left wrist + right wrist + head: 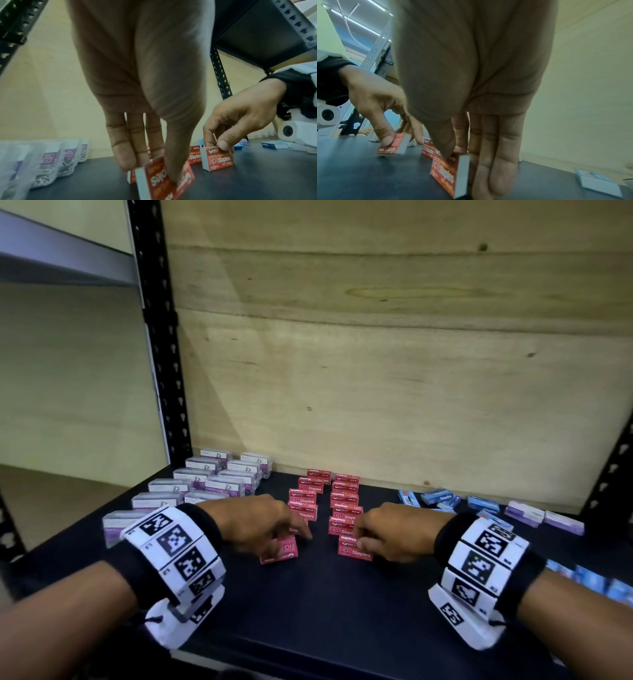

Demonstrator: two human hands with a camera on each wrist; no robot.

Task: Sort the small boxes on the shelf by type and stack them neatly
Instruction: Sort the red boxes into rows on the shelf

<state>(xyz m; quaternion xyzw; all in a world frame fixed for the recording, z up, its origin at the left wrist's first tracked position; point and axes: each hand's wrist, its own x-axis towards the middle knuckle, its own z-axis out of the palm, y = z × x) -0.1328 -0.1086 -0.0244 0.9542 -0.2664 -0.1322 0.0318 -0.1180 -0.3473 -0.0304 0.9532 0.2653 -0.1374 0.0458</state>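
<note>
Two rows of red staples boxes point(310, 494) run front to back on the dark shelf point(325, 604). My left hand point(260, 525) pinches a tilted red staples box point(279, 549) point(164, 178) at the front of the left row, thumb on its face and fingers behind. At the front of the right row, my right hand point(394, 535) pinches an upright red staples box point(354, 551) point(447, 174) between thumb and fingers. Each hand also shows in the other wrist view, holding its box point(217, 159) point(393, 145).
Clear paper-clip boxes point(205, 484) with purple labels stand in rows at the left. Blue boxes point(442, 496) and pale purple boxes point(544, 517) lie scattered at the right; more blue ones point(589, 577) sit at the right edge. A wooden back panel point(394, 354) and black uprights point(161, 337) bound the shelf.
</note>
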